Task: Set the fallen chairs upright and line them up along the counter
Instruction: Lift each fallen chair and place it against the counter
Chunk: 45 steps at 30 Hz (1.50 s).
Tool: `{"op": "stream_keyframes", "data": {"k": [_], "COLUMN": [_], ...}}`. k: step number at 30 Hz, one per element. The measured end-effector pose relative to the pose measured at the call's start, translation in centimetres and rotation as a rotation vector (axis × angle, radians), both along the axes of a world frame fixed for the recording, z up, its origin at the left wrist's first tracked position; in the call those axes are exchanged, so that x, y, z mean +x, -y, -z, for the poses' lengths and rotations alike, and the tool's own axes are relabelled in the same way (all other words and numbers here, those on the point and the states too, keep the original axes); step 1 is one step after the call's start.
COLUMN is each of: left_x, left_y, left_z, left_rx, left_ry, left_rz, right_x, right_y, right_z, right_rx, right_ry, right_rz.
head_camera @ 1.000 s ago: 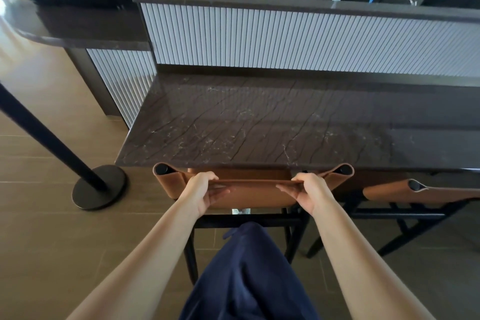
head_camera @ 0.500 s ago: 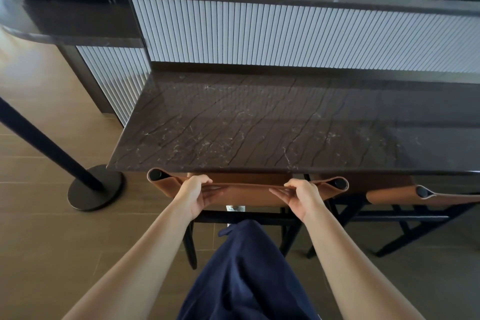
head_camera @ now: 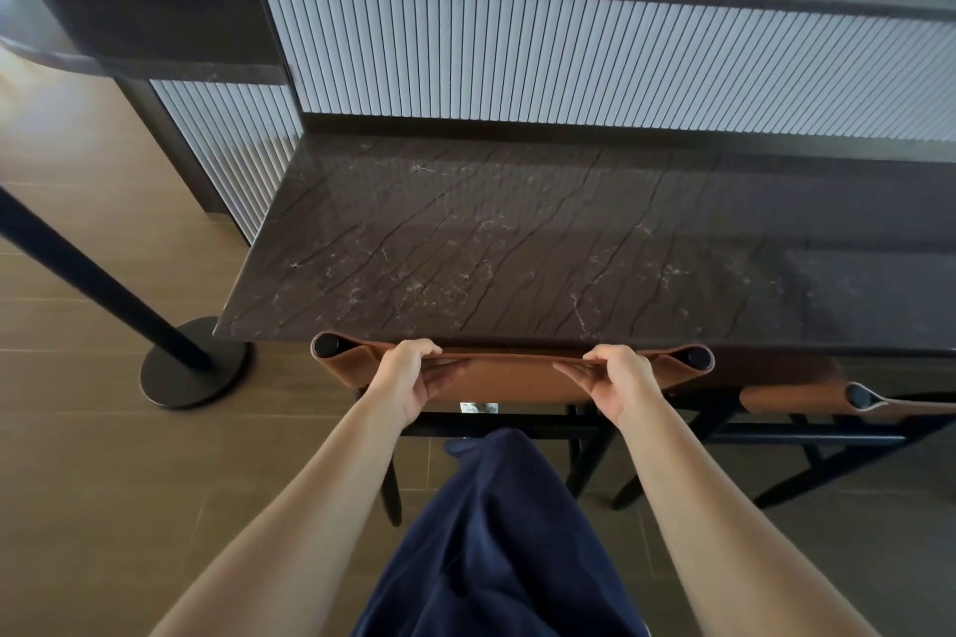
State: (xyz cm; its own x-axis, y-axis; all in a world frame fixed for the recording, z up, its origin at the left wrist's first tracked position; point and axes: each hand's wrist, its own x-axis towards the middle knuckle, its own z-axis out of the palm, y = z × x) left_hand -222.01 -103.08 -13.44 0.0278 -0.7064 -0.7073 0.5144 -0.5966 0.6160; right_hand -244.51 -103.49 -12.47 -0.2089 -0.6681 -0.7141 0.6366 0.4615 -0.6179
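Note:
A chair with a tan leather backrest [head_camera: 512,375] and black frame stands upright against the front edge of the dark marble counter [head_camera: 517,243]. My left hand [head_camera: 408,378] grips the top of the backrest near its left end, and my right hand [head_camera: 618,380] grips it near the right end. The seat is hidden under the counter. A second upright chair [head_camera: 807,398] with the same tan backrest stands just to the right, also at the counter edge.
A black stanchion post with a round base [head_camera: 191,367] stands on the wood floor left of the chair. Behind the counter rises a white ribbed panel [head_camera: 569,57] with a higher ledge. My dark blue trouser leg [head_camera: 496,533] is right behind the chair.
The backrest has slid closer to the counter edge, with both hands still on it. The view has shifted slightly forward.

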Motion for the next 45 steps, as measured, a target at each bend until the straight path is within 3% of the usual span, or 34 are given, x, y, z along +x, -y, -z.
{"op": "stream_keyframes", "data": {"k": [11, 25, 37, 45], "left_x": [0.1, -1.1, -1.3, -1.4], "left_y": [0.0, -3.3, -3.9, -4.0], "left_z": [0.6, 1.7, 2.2, 2.0], "left_rx": [0.110, 0.303, 0.280, 0.243], "left_ry": [0.002, -0.067, -0.058, -0.057], "left_rz": [-0.010, 0.034, 0.018, -0.046], "right_x": [-0.3, -1.8, -2.9, -2.9], "right_y": [-0.2, -3.8, -4.7, -4.3], "right_z": [0.5, 2.4, 2.7, 2.7], "right_rx": [0.105, 0.224, 0.252, 0.248], "right_ry": [-0.099, -0.061, -0.084, -0.015], "right_rz": [-0.018, -0.069, -0.236, -0.190]}}
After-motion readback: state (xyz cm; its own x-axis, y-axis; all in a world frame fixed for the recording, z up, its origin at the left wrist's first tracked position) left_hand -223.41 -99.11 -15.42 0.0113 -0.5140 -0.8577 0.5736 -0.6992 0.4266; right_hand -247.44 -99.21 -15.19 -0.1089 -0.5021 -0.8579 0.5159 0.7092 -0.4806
